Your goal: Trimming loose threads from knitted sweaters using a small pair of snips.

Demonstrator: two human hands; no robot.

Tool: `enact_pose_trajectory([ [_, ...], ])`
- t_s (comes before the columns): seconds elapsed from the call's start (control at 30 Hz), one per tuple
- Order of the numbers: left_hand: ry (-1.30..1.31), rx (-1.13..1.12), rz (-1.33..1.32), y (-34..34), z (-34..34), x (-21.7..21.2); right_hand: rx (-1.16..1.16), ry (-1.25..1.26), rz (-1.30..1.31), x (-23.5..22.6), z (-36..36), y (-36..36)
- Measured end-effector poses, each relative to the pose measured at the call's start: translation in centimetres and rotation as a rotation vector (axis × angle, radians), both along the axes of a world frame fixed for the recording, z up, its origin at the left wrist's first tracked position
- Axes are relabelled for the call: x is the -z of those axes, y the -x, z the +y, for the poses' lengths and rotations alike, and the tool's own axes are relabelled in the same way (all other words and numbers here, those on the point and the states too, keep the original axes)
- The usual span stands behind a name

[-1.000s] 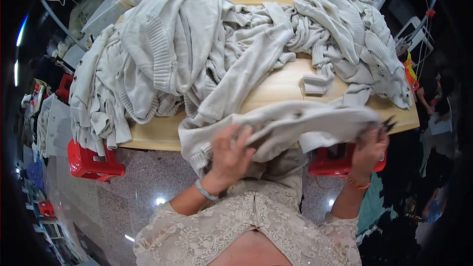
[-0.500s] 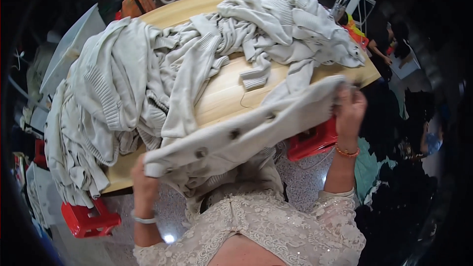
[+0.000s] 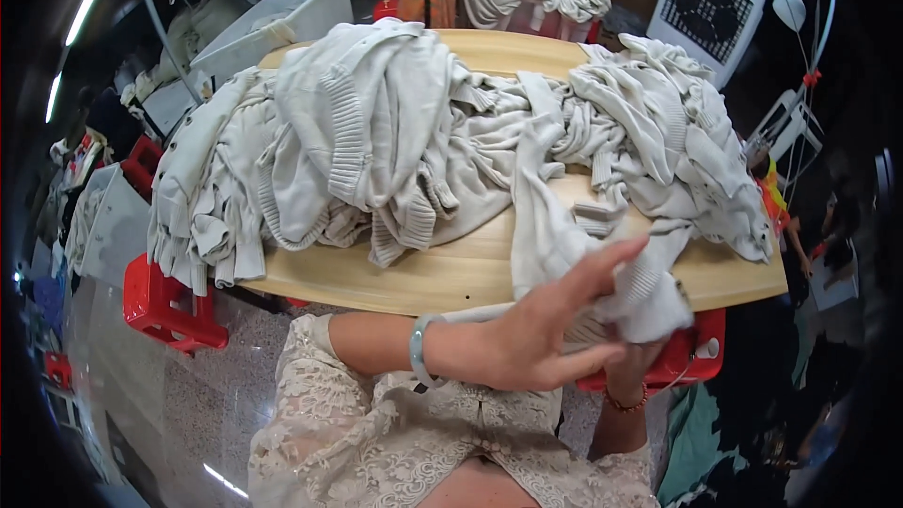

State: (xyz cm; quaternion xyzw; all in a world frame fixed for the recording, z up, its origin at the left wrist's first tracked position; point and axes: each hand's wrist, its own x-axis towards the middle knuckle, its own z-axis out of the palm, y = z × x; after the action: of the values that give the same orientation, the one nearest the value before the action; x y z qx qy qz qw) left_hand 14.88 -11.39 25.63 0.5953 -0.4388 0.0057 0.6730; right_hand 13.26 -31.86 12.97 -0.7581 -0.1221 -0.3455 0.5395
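Now holding left hand point(image 3: 531, 343) spread-fingered before an off-white ribbed-knit garment point(image 3: 651, 306) bunched at the table's point(image 3: 451, 273) near edge, hiding right hand's point(image 3: 632, 363) grip beyond telling; possibly risking dragging heaped sweaters point(image 3: 649, 103) by tugging.

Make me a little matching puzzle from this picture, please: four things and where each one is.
1. Pale green smooth round bangle
2. Orange beaded bracelet
3. Pale grey knitted garments
4. White boxy appliance with a black grille

A. Heaped on the pale wooden table
B. Around the person's right wrist
C. Beyond the table, upper right
D. Around the person's left wrist

Pairs: 1-D, 2-B, 3-A, 4-C
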Motion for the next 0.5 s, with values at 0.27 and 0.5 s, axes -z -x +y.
enact_pose_trajectory([
  [0.27, -0.451, -0.148, 0.041, -1.3, -0.8, 4.1, -0.072, -0.379, 0.149, -7.2, 0.0, 1.2],
  [0.5, -0.157, 0.146, 0.213, -5.7, -2.3, 0.5, -0.077, -0.624, -0.011, -11.5, -2.1, -2.0],
])
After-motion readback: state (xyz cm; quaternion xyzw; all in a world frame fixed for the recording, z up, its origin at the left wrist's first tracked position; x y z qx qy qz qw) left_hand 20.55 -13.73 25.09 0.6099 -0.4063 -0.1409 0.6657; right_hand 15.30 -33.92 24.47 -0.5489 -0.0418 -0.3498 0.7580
